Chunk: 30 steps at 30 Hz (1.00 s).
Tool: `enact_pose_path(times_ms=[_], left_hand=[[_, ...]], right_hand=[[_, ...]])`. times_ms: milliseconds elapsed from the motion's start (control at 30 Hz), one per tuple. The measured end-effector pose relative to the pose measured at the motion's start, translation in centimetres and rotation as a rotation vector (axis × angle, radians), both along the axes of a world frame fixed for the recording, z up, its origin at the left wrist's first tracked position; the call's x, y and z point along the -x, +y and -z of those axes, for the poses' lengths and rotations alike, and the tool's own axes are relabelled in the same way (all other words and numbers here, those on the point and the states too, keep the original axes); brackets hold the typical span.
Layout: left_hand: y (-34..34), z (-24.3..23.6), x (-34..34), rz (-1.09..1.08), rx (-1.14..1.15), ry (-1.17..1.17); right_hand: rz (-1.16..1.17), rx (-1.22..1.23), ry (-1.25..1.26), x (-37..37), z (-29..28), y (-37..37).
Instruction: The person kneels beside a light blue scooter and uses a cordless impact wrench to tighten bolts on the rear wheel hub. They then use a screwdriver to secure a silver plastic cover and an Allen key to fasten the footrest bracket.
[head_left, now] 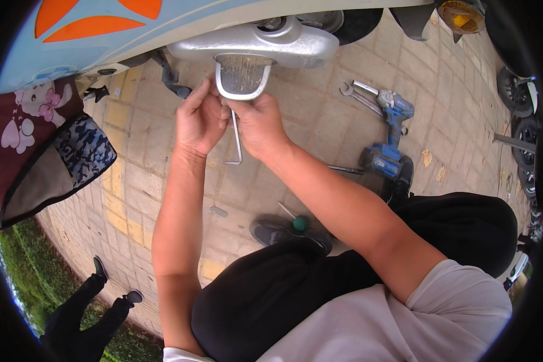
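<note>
A silver metal housing (pixel 253 42) sits low on the side of a light-blue vehicle (pixel 90 51). From its lower edge sticks out a U-shaped footrest (pixel 242 87) with a grey ribbed surface. Just below this footrest my right hand (pixel 260 123) is closed, and a bent hex key (pixel 236 139) hangs from its fingers with the short leg pointing left. My left hand (pixel 200 120) is beside it, fingers curled against the footrest's left edge. Its fingertips are partly hidden, so what they pinch is not visible. Both hands nearly touch each other.
A blue cordless impact wrench (pixel 394 123) lies on the paving at the right, beside a combination wrench (pixel 362 99). A green-handled screwdriver (pixel 300 224) is by my shoe (pixel 265 231). A maroon cover (pixel 36 139) hangs at left. Another person's legs (pixel 84 320) show lower left.
</note>
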<state>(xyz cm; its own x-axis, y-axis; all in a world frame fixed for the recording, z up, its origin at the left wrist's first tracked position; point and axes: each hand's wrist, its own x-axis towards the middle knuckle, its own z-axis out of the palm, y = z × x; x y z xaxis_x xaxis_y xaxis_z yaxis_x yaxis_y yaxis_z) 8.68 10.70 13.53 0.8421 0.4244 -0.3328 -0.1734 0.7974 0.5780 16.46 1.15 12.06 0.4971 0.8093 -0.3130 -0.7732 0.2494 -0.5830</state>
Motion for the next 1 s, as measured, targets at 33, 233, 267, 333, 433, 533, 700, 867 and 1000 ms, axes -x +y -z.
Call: enact_pose_path(times_ms=[33, 233, 267, 333, 433, 533, 700, 867, 1000], left_hand=[[0.0, -0.1, 0.0, 0.005, -0.009, 0.002], [-0.7, -0.5, 0.2, -0.004, -0.063, -0.003], [-0.7, -0.4, 0.2, -0.013, -0.051, -0.003], [-0.5, -0.1, 0.3, -0.019, -0.026, -0.030], [0.3, -0.1, 0.6, 0.061, 0.013, -0.153], [0.0, -0.7, 2.1, -0.040, -0.284, 0.189], [-4.4, -1.8, 8.2, -0.221, -0.305, 0.602], [-8.3, 0.4, 9.6, -0.262, -0.103, 0.210], [-10.0, -0.2, 8.5, -0.341, -0.658, 0.578]], right_hand=[[0.019, 0.002, 0.005, 0.2, -0.1, 0.1], [0.053, 0.066, -0.017, 0.4, -0.6, -0.3], [0.056, 0.074, 0.003, 0.4, -0.6, -0.3], [0.062, 0.041, 0.000, 0.4, -0.5, 0.0], [0.061, -0.036, 0.235, 0.8, -0.4, 0.4], [0.017, -0.132, 0.543, 0.7, 0.0, 0.7], [-0.106, -0.205, 0.567, 0.0, 1.2, 0.7], [-0.113, -0.201, 0.574, 0.3, 1.3, 0.4], [-0.210, -0.147, 0.525, -0.5, 0.0, -0.8]])
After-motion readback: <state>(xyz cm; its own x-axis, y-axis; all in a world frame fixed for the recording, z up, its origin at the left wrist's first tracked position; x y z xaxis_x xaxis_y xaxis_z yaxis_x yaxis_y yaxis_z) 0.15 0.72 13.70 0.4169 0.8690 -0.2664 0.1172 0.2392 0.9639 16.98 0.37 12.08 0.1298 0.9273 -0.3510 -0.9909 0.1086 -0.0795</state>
